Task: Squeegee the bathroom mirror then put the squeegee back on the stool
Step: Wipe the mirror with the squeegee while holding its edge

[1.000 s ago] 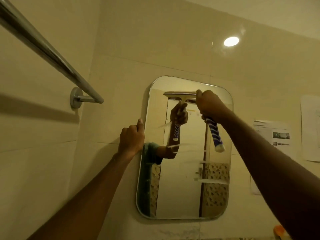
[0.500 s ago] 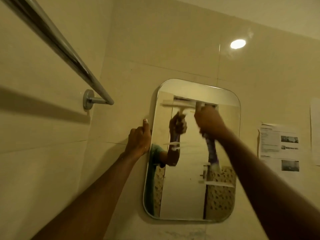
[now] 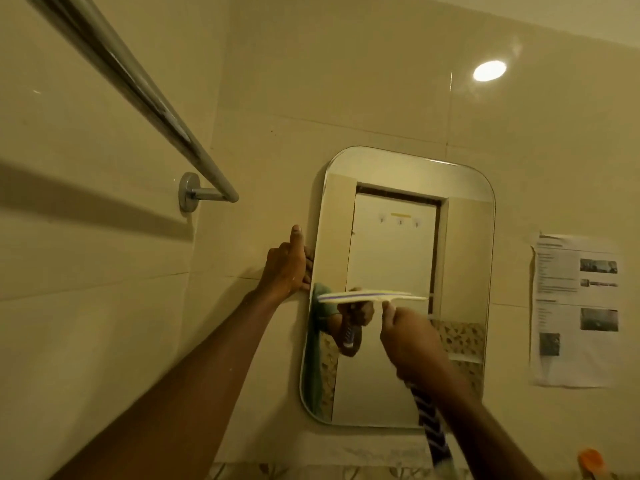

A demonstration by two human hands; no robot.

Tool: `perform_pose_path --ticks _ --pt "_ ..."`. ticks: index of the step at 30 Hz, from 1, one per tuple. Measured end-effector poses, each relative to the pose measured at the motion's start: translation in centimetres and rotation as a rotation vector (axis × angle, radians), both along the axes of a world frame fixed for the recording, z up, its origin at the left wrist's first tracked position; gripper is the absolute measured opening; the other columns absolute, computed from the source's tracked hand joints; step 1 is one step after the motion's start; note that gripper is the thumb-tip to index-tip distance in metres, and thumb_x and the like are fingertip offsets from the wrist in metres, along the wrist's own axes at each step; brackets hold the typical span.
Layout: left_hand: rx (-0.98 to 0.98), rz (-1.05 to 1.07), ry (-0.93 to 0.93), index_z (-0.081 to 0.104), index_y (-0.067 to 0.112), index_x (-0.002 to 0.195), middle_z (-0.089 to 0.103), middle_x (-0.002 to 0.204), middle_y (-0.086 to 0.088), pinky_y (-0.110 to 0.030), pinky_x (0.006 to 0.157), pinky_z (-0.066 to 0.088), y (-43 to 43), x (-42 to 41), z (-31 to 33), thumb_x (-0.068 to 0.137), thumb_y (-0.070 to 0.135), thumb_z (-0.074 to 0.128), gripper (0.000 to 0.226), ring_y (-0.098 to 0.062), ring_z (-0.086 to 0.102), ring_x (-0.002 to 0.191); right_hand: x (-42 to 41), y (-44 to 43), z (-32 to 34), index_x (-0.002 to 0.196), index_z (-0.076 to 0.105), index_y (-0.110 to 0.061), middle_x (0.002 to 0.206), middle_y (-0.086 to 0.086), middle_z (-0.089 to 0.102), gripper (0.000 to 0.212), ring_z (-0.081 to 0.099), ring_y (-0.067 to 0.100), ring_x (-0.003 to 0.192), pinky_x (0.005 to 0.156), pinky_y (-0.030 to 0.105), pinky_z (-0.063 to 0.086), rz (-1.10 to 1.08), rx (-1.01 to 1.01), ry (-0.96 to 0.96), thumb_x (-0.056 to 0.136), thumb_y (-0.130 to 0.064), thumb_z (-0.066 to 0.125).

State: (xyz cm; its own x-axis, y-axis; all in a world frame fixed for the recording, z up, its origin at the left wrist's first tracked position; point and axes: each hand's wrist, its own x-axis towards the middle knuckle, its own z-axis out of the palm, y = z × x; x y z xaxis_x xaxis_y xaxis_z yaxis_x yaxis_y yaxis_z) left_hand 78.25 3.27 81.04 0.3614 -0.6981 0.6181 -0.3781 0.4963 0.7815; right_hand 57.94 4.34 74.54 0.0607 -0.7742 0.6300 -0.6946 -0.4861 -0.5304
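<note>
At the centre of the mirror (image 3: 398,237), the squeegee (image 3: 372,296) lies level on the glass, right hand (image 3: 412,344) gripping its handle; left hand (image 3: 285,268) grips the 9 o'clock edge. Best: even pressure, straight pull toward 6 o'clock.

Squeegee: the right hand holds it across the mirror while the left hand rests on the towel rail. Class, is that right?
No. The left hand is not on the towel rail; it holds the mirror's left edge, as the head view shows. The right hand does hold the squeegee across the mirror.
</note>
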Motion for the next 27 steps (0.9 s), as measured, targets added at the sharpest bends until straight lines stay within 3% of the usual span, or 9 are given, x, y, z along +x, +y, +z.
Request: perform_pose_path --ticks 6,9,11,15,21,23,27 --pt "0.065 -0.061 0.054 0.065 0.010 0.091 0.069 0.081 -0.010 -0.031 0.053 0.056 0.1 0.3 0.4 0.095 0.064 0.014 0.075 -0.026 0.068 0.070 0.9 -0.3 8.7 0.072 0.056 -0.020 0.057 -0.002 0.059 0.036 0.055 0.005 0.034 0.032 0.012 0.038 0.087 -0.188 -0.155 0.099 -0.037 0.039" --pt "0.069 -0.084 0.098 0.066 0.007 0.090 0.069 0.079 -0.011 -0.036 0.059 0.059 -0.3 0.5 0.4 0.094 0.066 0.014 0.078 -0.027 0.068 0.071 1.7 -0.6 3.9 0.072 0.052 -0.027 0.059 -0.005 0.060 0.027 0.056 0.003 0.039 0.033 0.008 0.035 0.065 -0.152 -0.077 0.097 -0.033 0.045" --pt "0.060 -0.082 0.095 0.065 0.009 0.085 0.068 0.074 -0.009 -0.034 0.055 0.059 -0.4 0.5 0.4 0.094 0.066 0.014 0.077 -0.024 0.067 0.065 1.9 0.0 -0.8 0.069 0.049 -0.032 0.056 -0.008 0.058 0.027 0.056 -0.005 0.046 0.031 0.007 0.032 0.070 -0.155 -0.044 0.095 -0.039 0.043" --pt "0.056 -0.052 0.049 0.064 0.010 0.088 0.069 0.083 -0.013 -0.033 0.054 0.058 0.0 0.1 0.3 0.096 0.062 0.016 0.072 -0.026 0.068 0.069 1.0 0.7 -4.8 0.067 0.051 -0.032 0.054 -0.010 0.056 0.034 0.051 0.000 0.043 0.040 0.010 0.031 0.041 -0.088 0.050 0.097 -0.041 0.038" --pt "0.061 0.002 0.000 0.063 0.004 0.109 0.069 0.101 -0.017 -0.045 0.077 0.060 0.3 0.0 -0.2 0.096 0.061 0.017 0.075 -0.032 0.068 0.090 0.7 -0.2 4.8 0.067 0.053 -0.024 0.054 -0.006 0.056 0.038 0.052 0.001 0.034 0.036 0.015 0.038 0.117 -0.197 -0.097 0.098 -0.040 0.038" --pt "0.084 -0.025 0.026 0.060 0.004 0.114 0.066 0.106 -0.017 -0.045 0.075 0.060 0.6 0.0 0.2 0.095 0.063 0.015 0.076 -0.033 0.067 0.094 1.4 -0.1 5.9 0.067 0.051 -0.025 0.056 -0.004 0.057 0.036 0.054 0.006 0.037 0.036 0.016 0.040 0.130 -0.224 -0.090 0.099 -0.037 0.039" --pt "0.098 -0.004 -0.002 0.066 0.009 0.094 0.070 0.087 -0.012 -0.031 0.056 0.058 0.2 0.3 0.6 0.096 0.062 0.013 0.075 -0.025 0.069 0.071 2.5 0.0 -1.4 0.073 0.049 -0.033 0.061 -0.008 0.060 0.025 0.059 0.002 0.048 0.036 0.010 0.042 0.151 -0.207 0.013 0.097 -0.036 0.045"
